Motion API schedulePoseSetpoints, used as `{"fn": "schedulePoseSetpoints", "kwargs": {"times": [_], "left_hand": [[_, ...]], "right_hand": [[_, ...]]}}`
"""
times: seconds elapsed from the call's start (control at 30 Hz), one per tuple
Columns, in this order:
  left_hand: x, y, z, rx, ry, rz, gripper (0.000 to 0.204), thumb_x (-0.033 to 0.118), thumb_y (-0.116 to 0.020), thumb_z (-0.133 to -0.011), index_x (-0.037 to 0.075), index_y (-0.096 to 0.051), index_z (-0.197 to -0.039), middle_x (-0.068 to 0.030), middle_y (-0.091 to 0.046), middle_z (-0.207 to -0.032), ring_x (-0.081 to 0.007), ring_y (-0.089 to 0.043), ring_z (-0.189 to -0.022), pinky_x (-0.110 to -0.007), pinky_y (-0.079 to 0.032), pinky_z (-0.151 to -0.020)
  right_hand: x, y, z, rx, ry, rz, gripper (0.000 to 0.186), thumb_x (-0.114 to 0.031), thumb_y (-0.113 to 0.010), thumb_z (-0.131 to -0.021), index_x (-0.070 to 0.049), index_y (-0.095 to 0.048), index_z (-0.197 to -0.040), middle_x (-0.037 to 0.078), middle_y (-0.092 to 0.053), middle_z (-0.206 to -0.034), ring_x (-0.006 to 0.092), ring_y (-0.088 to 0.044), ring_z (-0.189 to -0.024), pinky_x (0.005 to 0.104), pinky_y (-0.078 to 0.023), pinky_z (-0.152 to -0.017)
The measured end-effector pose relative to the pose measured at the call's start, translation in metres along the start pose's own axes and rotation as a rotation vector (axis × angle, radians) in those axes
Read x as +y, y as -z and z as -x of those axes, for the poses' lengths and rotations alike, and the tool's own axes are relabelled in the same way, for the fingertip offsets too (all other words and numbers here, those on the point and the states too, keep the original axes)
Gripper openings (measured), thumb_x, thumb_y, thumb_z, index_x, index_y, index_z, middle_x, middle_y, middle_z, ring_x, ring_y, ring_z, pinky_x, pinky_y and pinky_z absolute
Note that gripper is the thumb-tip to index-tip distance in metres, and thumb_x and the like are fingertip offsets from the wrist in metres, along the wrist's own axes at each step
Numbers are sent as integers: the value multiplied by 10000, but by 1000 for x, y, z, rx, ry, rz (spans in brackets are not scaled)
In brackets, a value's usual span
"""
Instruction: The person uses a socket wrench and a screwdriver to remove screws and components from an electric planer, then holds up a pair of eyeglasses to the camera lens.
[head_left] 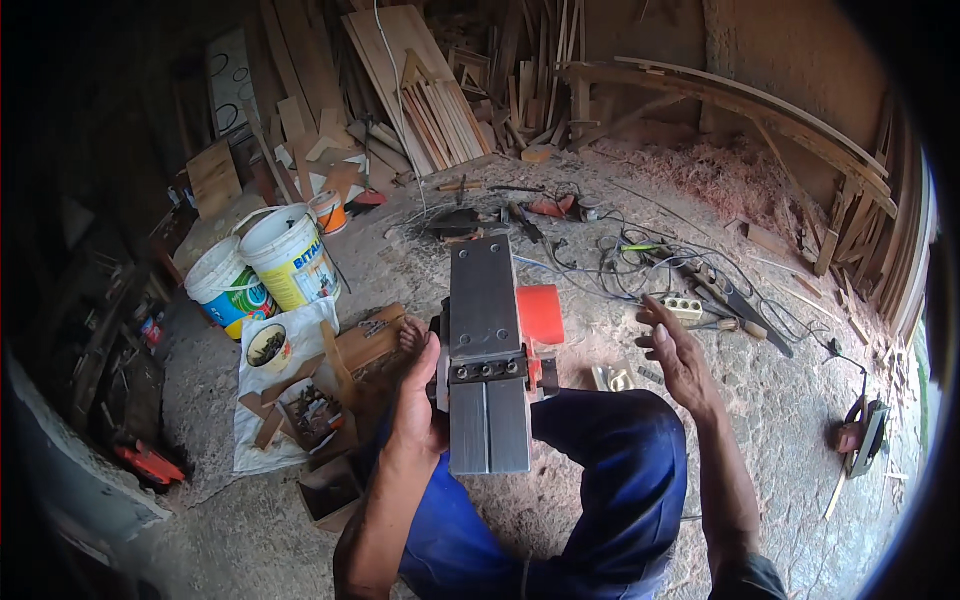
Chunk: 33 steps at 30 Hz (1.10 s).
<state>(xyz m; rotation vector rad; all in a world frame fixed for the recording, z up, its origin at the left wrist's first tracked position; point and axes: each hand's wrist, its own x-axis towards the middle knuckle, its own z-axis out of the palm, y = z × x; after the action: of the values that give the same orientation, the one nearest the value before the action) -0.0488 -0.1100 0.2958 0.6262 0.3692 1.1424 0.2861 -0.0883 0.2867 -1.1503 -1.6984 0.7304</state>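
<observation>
An electric hand planer [484, 300] is turned over above my lap, its grey metal sole facing up. Across the middle of the sole runs the cutter block, with several bolts showing. A red part of its body sticks out on the right side. My left hand [418, 385] grips the planer from the left, thumb pointing up along its side; the fingers are mostly hidden behind it. To the right of the planer, my right hand [676, 355] hovers over the floor with fingers apart, holding nothing.
Two buckets [287, 255] stand at left, beside a white cloth [250, 440] with a bowl [267, 345] and a container of small hardware [312, 415]. Cables, a power strip [684, 307] and a handsaw [755, 315] lie at right. Boards [440, 125] lean at the back.
</observation>
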Motion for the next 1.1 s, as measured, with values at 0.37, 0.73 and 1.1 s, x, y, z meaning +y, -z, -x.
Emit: {"fn": "schedulePoseSetpoints", "kwargs": {"times": [0.37,0.73,1.1], "left_hand": [[-14,-19,51,316,-361,-770,808,678,-291,-1002,61,-377,-1516,-127,-625,-1272,-175,-659,-1036,-301,-530,-914],[-31,29,35,422,-492,-1150,604,420,-284,-1088,-33,-378,-1475,-207,-521,-1389,-276,-524,-1239,-387,-382,-1071],[-34,38,17,351,-761,-1561,402,292,-325,-1096,9,-524,-1300,-176,-635,-1173,-267,-623,-1117,-390,-460,-998]], "right_hand": [[-16,-157,-55,-33,-458,-1120,313,-284,-472,-985,-40,-614,-1120,75,-676,-973,169,-654,-850,303,-533,-800],[4,-161,-35,-121,-655,-1086,354,-331,-490,-969,-30,-641,-1081,77,-694,-913,199,-664,-784,333,-544,-771],[43,-162,-24,-96,-718,-1131,372,-353,-527,-906,-65,-653,-1104,81,-704,-913,215,-669,-721,378,-565,-681]]}}
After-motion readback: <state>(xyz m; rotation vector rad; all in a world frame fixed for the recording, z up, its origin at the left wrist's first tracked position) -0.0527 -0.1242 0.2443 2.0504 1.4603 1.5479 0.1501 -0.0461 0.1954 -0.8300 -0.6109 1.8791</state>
